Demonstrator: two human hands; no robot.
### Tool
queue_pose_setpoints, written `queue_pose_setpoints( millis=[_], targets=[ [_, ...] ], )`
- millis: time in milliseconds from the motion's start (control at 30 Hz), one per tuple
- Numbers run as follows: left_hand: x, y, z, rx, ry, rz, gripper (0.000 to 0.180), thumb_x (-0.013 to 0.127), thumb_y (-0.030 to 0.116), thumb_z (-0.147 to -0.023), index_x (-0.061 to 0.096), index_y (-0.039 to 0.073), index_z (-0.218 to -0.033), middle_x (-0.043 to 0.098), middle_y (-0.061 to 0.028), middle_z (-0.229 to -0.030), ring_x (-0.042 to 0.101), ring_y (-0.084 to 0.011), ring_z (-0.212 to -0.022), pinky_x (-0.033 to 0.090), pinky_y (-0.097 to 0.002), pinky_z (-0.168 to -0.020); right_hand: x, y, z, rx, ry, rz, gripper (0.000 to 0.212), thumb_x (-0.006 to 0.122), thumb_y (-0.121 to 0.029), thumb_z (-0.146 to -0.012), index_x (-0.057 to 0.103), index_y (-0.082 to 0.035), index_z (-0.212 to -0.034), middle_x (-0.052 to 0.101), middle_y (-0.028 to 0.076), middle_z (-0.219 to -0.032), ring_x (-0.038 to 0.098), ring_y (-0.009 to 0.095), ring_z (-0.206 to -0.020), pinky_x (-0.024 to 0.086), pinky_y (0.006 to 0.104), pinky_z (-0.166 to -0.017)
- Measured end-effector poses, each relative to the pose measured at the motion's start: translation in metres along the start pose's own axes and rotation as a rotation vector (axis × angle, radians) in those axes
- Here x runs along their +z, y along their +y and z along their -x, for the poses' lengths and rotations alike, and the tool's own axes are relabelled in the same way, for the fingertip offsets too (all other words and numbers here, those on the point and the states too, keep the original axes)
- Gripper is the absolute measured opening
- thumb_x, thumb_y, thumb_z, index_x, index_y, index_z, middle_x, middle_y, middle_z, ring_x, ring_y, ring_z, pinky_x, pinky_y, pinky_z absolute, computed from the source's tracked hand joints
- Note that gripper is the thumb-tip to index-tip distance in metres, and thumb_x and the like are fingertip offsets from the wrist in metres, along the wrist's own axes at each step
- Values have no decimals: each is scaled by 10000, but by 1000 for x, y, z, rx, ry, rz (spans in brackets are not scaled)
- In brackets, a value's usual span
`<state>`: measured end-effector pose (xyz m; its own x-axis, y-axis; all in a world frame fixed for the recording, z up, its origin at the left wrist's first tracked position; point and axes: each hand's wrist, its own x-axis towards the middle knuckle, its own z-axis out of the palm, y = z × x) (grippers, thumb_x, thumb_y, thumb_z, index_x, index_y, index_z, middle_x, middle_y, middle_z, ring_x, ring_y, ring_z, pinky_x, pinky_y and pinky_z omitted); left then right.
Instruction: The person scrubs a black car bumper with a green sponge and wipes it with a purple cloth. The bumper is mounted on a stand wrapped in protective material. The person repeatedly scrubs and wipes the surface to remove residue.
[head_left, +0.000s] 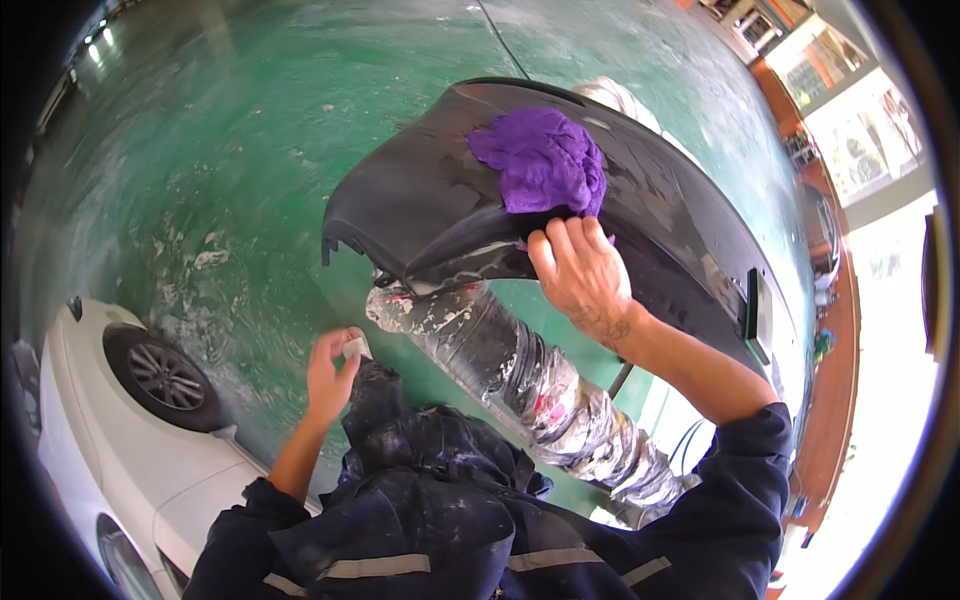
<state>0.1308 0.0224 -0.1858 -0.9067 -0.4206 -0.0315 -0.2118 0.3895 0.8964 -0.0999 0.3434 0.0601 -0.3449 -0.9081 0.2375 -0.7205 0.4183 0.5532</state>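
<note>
A crumpled purple cloth (545,160) lies over a dark grey car body panel (410,170), bunched on its upper face. My right hand (582,268) is closed at the cloth's near edge, knuckles up; bits of purple show beside the fingers. What lies under the fingertips is hidden. Lower and to the left, my left hand (328,375) has its thumb and fingers curled at a small white piece (356,344), which it seems to pinch. The panel rests on a stand arm wrapped in paint-stained covering (500,350).
A white car (150,470) stands close on my left, its wheel (165,375) beside me. A black rectangular piece (758,315) sits at the panel's right end. The green floor (240,150) carries whitish smears. A blue hose (688,445) hangs low on the right.
</note>
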Motion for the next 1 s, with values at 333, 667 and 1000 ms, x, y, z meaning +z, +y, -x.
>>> queue_pose_setpoints(
  millis=[333, 667, 1000],
  targets=[
    [26, 128, -86, -184, 49, 776, 644, 746, 449, -982, 558, 8, -1412, 645, -114, -1341, 611, -217, -1217, 434, -417, -1101, 36, 22, 7, -24, 91, -44, 242, 633, -232, -853, 629, -109, -1062, 583, 94, -1037, 583, 253, -964, 452, 393, -825],
    [37, 114, -131, -443, -44, 977, 1060, 919, 477, -819, 293, -59, -1485, 580, -141, -1225, 639, -250, -1103, 553, -442, -966, 35, 12, -15, -17, 46, -69, 211, 696, -316, -929, 638, -132, -1014, 584, 118, -1070, 582, 284, -1012, 434, 424, -854],
    [48, 145, -119, -495, 113, 981, 1014, 902, 456, -841, 252, 45, -1502, 538, -163, -1281, 614, -278, -1125, 555, -453, -935, 42, 11, -19, -110, 145, -1, 207, 622, -289, -842, 599, -168, -1009, 581, 53, -1140, 562, 229, -1072, 439, 358, -848]
  ],
)
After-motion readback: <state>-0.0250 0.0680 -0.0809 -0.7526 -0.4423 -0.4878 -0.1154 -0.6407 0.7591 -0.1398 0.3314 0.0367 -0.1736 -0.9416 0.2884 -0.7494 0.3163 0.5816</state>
